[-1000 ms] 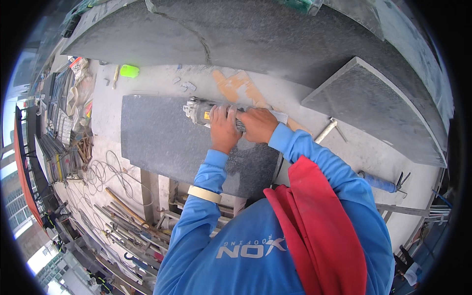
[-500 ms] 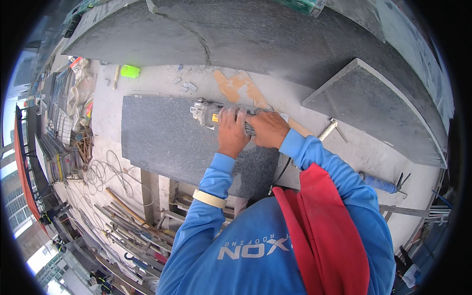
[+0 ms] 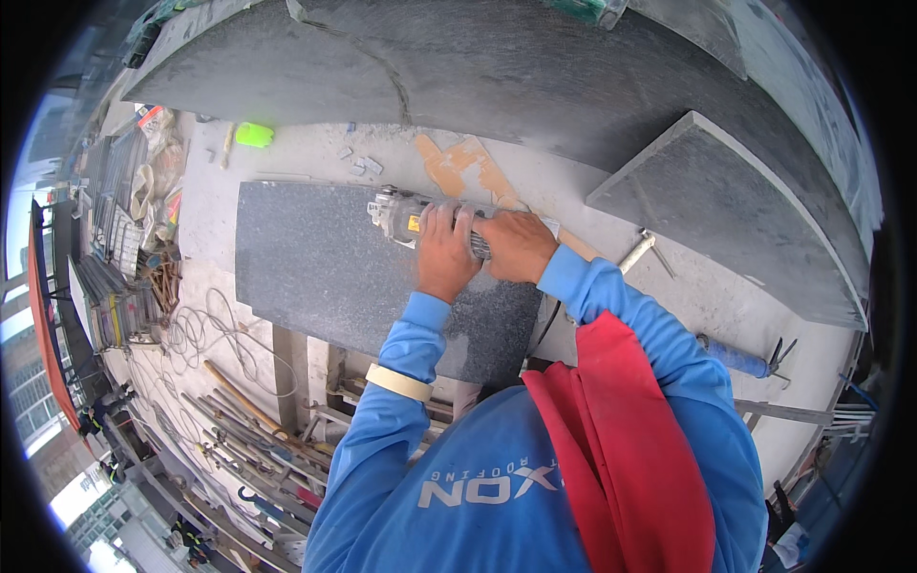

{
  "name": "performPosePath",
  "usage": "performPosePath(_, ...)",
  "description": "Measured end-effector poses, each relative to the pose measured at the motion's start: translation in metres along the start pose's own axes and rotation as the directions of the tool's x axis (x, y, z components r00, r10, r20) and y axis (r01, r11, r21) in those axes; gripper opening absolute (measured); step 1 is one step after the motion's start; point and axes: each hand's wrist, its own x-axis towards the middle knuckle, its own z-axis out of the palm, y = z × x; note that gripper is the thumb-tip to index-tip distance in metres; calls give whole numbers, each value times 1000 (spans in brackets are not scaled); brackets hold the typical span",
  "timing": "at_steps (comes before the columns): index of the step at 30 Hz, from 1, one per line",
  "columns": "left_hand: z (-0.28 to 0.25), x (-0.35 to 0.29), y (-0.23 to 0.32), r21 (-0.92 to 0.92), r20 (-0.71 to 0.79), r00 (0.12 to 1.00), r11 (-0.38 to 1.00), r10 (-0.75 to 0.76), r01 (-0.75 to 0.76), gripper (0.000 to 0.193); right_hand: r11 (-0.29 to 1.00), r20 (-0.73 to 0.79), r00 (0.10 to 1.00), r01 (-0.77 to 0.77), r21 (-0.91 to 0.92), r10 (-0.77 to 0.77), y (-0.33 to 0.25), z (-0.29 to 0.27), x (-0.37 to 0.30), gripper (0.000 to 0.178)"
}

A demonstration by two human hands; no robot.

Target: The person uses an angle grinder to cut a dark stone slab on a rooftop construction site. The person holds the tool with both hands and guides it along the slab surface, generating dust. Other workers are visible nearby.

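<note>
Both my hands grip an angle grinder that lies lengthwise over the far edge of a dark grey stone slab. My left hand is wrapped over the middle of its body. Behind it, my right hand closes round the rear of the body. The metal head of the grinder points left; its disc cannot be made out clearly. A black cord hangs down beside the slab's right end.
Beyond lies a larger dark slab, with an angled slab at right. A caulking gun, a hammer, a bright green cup and brown board pieces lie around. Coiled cable and poles are at lower left.
The grinder and both hands have shifted very slightly left. My grip stays the same, and the slab has not visibly moved.
</note>
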Motion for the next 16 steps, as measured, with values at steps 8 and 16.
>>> performPosePath(8, 9, -3, -23, -4, -59, 998, 1000, -27, 27, 60, 1000, 7, 1000, 27, 4, -27, 0, 19, 26, 34)
performPosePath(16, -5, -3, -31, -14, 27, 1000, 1000, 4, -4, 68, 1000, 115, 993, -17, 12, 15, -17, -1, 29, 47)
